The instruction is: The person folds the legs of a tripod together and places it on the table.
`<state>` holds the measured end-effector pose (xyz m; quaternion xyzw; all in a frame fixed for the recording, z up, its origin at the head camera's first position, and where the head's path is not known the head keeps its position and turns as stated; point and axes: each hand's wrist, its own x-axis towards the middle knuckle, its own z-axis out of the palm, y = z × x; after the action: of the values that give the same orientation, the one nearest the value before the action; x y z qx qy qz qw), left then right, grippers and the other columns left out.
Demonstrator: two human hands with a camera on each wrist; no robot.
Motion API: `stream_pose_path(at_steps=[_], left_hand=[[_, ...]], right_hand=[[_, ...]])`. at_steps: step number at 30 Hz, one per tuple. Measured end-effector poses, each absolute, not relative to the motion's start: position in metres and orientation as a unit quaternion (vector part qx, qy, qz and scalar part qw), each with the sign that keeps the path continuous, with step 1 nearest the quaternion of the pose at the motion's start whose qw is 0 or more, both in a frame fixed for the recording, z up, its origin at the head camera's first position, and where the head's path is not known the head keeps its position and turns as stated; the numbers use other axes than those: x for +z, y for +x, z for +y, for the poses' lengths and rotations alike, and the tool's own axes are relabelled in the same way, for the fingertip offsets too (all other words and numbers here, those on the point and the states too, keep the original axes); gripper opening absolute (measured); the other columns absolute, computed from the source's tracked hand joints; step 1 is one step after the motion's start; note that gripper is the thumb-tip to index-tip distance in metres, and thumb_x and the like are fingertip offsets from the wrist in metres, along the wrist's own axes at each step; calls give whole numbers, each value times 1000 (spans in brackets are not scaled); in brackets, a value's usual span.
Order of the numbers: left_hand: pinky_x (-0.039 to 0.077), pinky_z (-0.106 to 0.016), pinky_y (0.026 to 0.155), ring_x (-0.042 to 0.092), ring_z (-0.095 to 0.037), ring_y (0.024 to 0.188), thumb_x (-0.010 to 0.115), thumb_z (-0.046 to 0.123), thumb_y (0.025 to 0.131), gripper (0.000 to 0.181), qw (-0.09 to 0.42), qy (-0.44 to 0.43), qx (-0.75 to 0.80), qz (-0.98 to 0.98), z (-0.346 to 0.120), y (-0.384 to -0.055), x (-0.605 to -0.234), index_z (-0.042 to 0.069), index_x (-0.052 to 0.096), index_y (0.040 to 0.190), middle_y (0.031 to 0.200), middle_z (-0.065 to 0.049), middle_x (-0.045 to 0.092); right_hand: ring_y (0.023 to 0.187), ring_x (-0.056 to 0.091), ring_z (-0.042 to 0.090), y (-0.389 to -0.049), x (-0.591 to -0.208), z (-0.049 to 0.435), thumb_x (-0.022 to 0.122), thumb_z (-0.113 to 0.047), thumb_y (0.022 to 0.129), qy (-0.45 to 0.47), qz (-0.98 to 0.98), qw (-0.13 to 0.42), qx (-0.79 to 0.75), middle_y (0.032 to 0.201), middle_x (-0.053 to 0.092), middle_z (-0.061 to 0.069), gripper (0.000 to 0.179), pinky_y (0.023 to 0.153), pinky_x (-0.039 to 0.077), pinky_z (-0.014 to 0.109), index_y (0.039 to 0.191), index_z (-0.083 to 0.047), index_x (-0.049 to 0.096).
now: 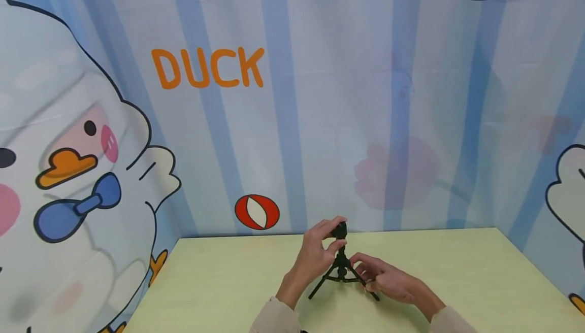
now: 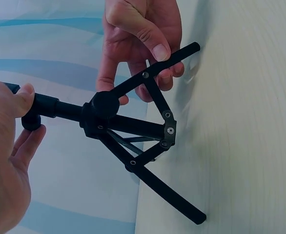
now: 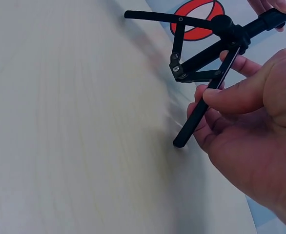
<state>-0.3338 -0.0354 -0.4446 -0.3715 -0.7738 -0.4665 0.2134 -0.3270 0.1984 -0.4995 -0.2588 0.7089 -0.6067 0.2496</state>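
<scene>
A small black tripod (image 1: 342, 268) stands upright over the table with its legs spread and braces between them. My left hand (image 1: 316, 249) grips the head at its top between thumb and fingers; the left wrist view shows the thumb on the upper column (image 2: 67, 109). Lower down, my right hand (image 1: 388, 281) pinches the right-hand leg (image 3: 196, 117), thumb on one side and fingers behind. A second leg (image 2: 174, 197) spreads free of both hands. In the left wrist view a round knob (image 2: 105, 104) sits where the legs join the column.
The pale yellow-green table (image 1: 219, 272) reaches back to a striped blue curtain (image 1: 338, 120) printed with ducks, lettering and a red ball (image 1: 257, 212). A small dark object shows at the bottom edge of the head view, beside the left sleeve (image 1: 275, 318).
</scene>
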Motion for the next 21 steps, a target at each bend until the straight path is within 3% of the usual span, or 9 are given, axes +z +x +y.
stream_pose_path(at_steps=[8,21], left_hand=[[59,-30,93,70,-18,104,76,2,94,49,216,-377,-467,-770,-35,-335,-445,15,65,140,113,-7,69],[60,-38,93,70,-18,105,76,0,93,50,214,-375,-473,-768,-37,-335,-445,15,65,139,111,-8,69]], right_hand=[[94,47,26,-324,-501,197,49,22,81,-262,711,221,-614,111,53,14,64,77,41,36,140,-2,49],[98,51,27,-324,-505,197,53,17,84,-256,712,204,-621,109,53,12,59,80,46,36,140,0,49]])
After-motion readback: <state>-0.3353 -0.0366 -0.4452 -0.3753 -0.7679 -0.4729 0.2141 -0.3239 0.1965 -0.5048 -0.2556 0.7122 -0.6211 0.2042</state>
